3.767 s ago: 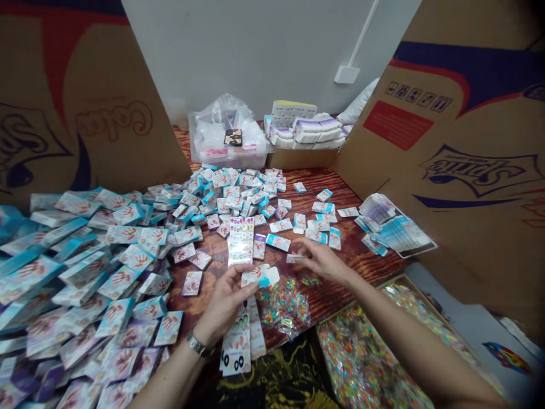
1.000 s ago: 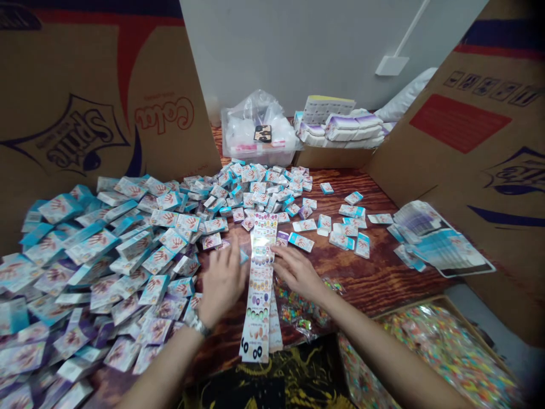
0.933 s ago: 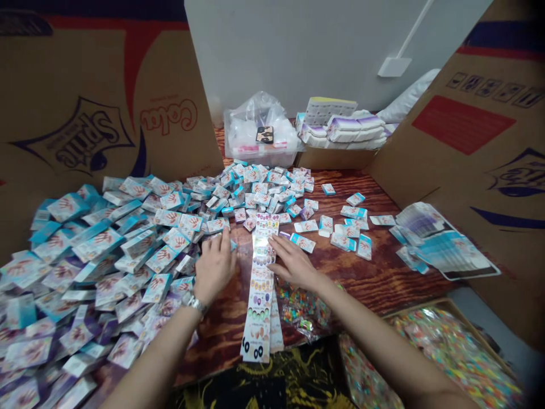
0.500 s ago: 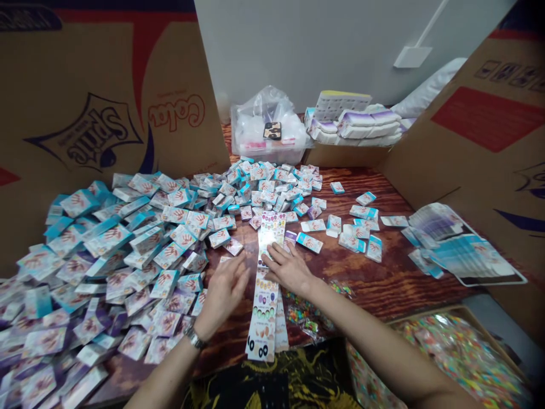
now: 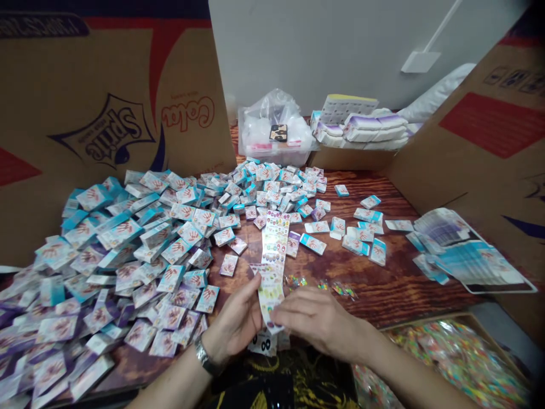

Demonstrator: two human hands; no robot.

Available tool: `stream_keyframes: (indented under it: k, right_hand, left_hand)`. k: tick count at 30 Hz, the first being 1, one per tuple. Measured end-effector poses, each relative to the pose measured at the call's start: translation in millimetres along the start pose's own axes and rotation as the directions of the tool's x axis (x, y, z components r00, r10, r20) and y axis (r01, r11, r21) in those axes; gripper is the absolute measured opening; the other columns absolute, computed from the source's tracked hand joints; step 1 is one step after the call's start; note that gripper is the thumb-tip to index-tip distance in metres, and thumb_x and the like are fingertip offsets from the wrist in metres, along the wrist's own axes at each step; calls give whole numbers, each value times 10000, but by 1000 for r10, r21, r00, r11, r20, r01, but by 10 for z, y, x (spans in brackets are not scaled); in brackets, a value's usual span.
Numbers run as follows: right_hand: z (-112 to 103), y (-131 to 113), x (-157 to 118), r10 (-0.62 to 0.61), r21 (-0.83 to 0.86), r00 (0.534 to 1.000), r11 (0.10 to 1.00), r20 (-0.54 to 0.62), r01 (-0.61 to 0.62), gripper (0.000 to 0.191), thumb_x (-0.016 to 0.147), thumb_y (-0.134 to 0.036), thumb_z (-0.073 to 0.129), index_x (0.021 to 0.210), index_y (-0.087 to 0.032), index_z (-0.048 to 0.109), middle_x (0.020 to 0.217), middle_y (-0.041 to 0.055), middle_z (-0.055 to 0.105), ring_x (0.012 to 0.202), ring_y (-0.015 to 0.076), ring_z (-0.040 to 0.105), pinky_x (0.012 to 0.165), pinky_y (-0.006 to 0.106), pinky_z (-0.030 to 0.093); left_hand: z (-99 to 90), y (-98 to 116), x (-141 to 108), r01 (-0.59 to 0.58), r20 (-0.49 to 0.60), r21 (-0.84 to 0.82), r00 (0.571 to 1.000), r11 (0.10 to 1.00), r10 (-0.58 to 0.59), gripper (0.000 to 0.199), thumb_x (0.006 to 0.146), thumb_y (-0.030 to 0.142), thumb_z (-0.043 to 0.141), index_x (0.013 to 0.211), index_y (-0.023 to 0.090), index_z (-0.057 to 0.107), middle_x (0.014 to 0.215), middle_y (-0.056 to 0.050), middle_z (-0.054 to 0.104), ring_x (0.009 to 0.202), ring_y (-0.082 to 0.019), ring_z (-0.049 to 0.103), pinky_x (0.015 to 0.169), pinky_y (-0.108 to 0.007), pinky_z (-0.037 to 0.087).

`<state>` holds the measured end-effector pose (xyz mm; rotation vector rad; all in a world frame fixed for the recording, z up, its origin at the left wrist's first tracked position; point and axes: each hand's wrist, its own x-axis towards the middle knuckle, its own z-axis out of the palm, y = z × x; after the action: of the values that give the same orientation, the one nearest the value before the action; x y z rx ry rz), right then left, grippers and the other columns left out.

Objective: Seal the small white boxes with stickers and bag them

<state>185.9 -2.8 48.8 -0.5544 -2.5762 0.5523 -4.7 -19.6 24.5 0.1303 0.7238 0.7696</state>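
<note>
Holding a long sticker strip between our two hands, we have its far end lying flat on the wooden table and its near end lifted toward us. Our left hand, with a watch on its wrist, sits at the strip's left edge, its fingers close together and curled against the paper. Our right hand reaches in from the right of the strip, its fingers lying side by side across the lower part with the tips on the paper. We cannot tell how the thumbs sit, because the strip and hands hide them.

Under the strip's near end, another strip printed with black rings pokes out. Left of the strip spreads a big heap of small white-and-blue boxes, and more loose boxes lie scattered to its right. Just right of it are small shiny bits. Farther right sits a fan of printed cards, with a tray of colorful shiny packets nearer us. Well beyond the strip stand a clear plastic tub and stacked white-and-purple packets.
</note>
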Motion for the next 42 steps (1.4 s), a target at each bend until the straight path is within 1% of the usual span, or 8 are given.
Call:
stream_keyframes:
  k: [10, 15, 21, 26, 32, 35, 39, 42]
  right_hand:
    - [-213, -154, -20, 76, 319, 995, 943, 57, -90, 238, 962, -231, 397, 1051, -180, 612, 810, 41, 669, 760, 138, 620, 678, 273, 500]
    - [-497, -85, -60, 223, 366, 960, 918, -167, -150, 229, 957, -227, 407, 1046, -224, 618, 795, 26, 677, 720, 138, 638, 632, 262, 506]
    - [-655, -59, -85, 240, 0, 811, 959, -533, -284, 302, 919, -159, 459, 1173, -269, 581, 952, 43, 706, 858, 185, 666, 738, 317, 536]
    - [-478, -238, 34, -69, -87, 980, 995, -184, 54, 274, 933, -180, 449, 1172, -220, 577, 983, 47, 710, 896, 177, 653, 794, 335, 535]
    - [-266, -270, 89, 50, 123, 995, 992, -83, -40, 235, 939, -187, 430, 1101, -199, 600, 789, 22, 696, 675, 134, 629, 605, 278, 523]
    - [-224, -55, 98, 274, 111, 920, 961, -282, -253, 233, 926, -175, 455, 1097, -206, 609, 892, 39, 694, 775, 153, 641, 688, 303, 528]
    - [-128, 197, 158, 370, 113, 839, 928, -399, -356, 185, 917, -196, 492, 1031, -202, 638, 909, 40, 695, 822, 164, 651, 735, 298, 530]
    - [-80, 190, 161, 322, 49, 813, 938, -486, -342, 211, 910, -161, 495, 1073, -197, 624, 916, 53, 681, 826, 162, 640, 722, 290, 524]
  left_hand:
    - [-162, -171, 234, 39, -257, -135, 964, 990, -73, 217, 855, 208, 530, 1032, 83, 552, 890, -138, 681, 765, -225, 680, 797, -371, 498]
    - [-238, -226, 231, -11, -270, -168, 962, 986, -35, 264, 879, 242, 498, 1100, 99, 482, 966, -152, 652, 837, -242, 672, 830, -404, 483]
    - [-10, -108, -105, -37, -125, -156, 992, 987, 17, 541, 862, 580, 431, 1111, 104, 492, 1084, -193, 613, 961, -284, 629, 859, -419, 462]
    - [153, -18, -123, -111, 42, -162, 992, 981, 119, 574, 852, 602, 432, 1142, 115, 523, 1093, -159, 629, 974, -260, 620, 914, -415, 437]
    - [153, -9, 29, -207, -103, 261, 965, 943, 240, 337, 873, 409, 506, 1034, 132, 608, 844, -86, 678, 757, -207, 637, 777, -351, 480]
    - [122, -24, -25, -349, 45, 519, 923, 780, 383, 305, 836, 422, 558, 982, 171, 653, 899, -63, 669, 907, -220, 586, 818, -310, 453]
    - [138, -31, -100, -348, 211, 776, 929, 526, 303, 253, 771, 348, 653, 949, 170, 666, 877, -42, 658, 867, -213, 554, 810, -301, 440]
    - [184, -29, -60, -257, 124, 673, 964, 693, 237, 275, 804, 325, 615, 1034, 174, 628, 972, -61, 646, 862, -206, 582, 793, -322, 462]
